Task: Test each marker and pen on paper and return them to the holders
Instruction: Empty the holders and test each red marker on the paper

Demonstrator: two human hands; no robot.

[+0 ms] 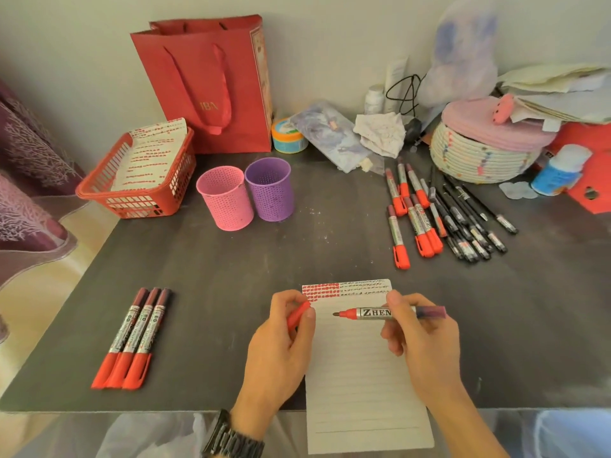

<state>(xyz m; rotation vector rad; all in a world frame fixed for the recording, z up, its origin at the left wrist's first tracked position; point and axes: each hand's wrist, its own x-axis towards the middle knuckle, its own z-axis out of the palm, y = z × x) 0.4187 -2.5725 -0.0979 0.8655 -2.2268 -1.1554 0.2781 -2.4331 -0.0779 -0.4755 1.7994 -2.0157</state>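
Right hand [426, 345] gripping uncapped marker [370, 313] over paper [360, 375] overhanging table's [231, 266] near edge, left hand [281, 345] pinching cap [297, 314], holders [224, 200] well beyond

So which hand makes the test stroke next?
Right. The right hand grips the uncapped marker with its tip over the paper; the left hand only holds the cap.

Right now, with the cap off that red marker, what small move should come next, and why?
Probably lower the marker tip to the paper and scribble a short test mark. The right hand holds the marker uncapped, its tip over the sheet, the left hand pinches the cap, and scribbles fill only the top rows.
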